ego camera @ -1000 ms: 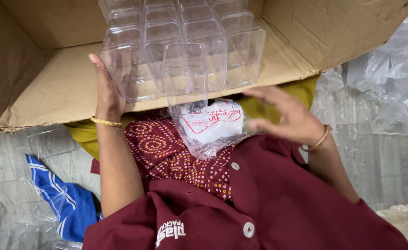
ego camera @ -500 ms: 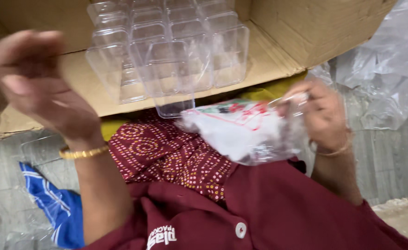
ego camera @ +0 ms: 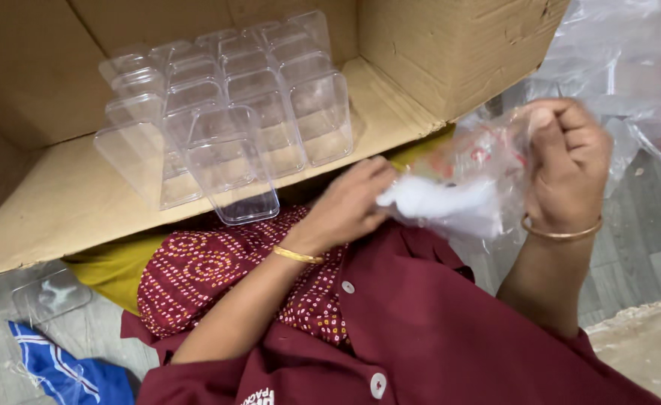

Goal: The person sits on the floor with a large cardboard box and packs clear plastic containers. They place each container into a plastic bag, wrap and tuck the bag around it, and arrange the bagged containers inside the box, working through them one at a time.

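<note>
My right hand (ego camera: 566, 161) grips the top of a clear plastic bag (ego camera: 473, 176) with red print, held above my lap. The bag holds white fluffy stuff (ego camera: 439, 206). My left hand (ego camera: 349, 202) pinches that white stuff at the bag's lower left side. Both wrists carry gold bangles. Behind my hands, several clear plastic containers (ego camera: 233, 127) lie in rows inside an open cardboard box (ego camera: 60, 202) tipped on its side. One container (ego camera: 229, 169) juts out over the box's flap.
Crumpled clear plastic sheeting (ego camera: 630, 67) is piled at the right. A clear plastic lid (ego camera: 49, 296) and a blue cloth (ego camera: 68, 371) lie on the grey floor at lower left. My lap is covered by maroon and dotted red fabric (ego camera: 218, 274).
My left hand came down from the raised position at the left and now touches the bag. My right hand lifted the bag up and to the right.
</note>
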### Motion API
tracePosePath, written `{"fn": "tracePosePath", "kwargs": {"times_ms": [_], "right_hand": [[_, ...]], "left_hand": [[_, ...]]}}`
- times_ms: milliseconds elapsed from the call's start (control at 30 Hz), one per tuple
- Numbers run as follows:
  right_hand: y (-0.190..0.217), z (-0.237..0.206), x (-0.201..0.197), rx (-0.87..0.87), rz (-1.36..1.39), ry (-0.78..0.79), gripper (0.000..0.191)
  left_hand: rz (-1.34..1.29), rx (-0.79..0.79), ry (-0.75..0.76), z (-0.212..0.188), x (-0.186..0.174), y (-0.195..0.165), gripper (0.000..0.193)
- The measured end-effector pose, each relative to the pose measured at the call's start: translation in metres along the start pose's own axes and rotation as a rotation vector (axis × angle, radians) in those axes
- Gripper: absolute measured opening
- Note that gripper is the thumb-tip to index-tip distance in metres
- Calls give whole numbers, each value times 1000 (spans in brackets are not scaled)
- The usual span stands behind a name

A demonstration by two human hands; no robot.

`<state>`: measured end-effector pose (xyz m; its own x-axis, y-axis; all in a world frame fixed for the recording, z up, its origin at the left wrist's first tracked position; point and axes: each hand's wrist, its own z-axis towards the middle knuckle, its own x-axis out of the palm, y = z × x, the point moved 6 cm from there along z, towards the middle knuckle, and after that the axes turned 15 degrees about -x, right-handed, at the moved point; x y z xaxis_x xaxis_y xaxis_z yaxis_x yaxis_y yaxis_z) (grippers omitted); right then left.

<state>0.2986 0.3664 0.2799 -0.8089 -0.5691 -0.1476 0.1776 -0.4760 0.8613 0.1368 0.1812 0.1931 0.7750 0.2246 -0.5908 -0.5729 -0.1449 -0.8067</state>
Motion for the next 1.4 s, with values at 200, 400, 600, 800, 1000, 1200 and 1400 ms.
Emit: {"fn": "tracePosePath", "kwargs": {"times_ms": [200,400,600,800,1000,1200,1400], "right_hand": [[46,12,-3,-295,-117,-100,9],[65,11,41,-411,-584,353,26],[23,6,55,-50,-268,540,32],[-15,9,63,-113,-468,525,50],[-29,19,69,-244,-343,585,41],[-56,28,72,-95,-234,360,33],[-69,22,79,-194,-176,610,31]], "left_hand": [[-200,-185,-168,-12,-52,12,47],[-81,-380,-106,-7,-50,17,51],[-168,-536,-45,-8,-30,45,62],[-220,-443,-4,-10,-15,58,64],[-231,-529,-30,-5,-5,75,72],[-272,-469,-48,-2,-5,77,72],[-304,-481,-34,-1,-4,78,71]]}}
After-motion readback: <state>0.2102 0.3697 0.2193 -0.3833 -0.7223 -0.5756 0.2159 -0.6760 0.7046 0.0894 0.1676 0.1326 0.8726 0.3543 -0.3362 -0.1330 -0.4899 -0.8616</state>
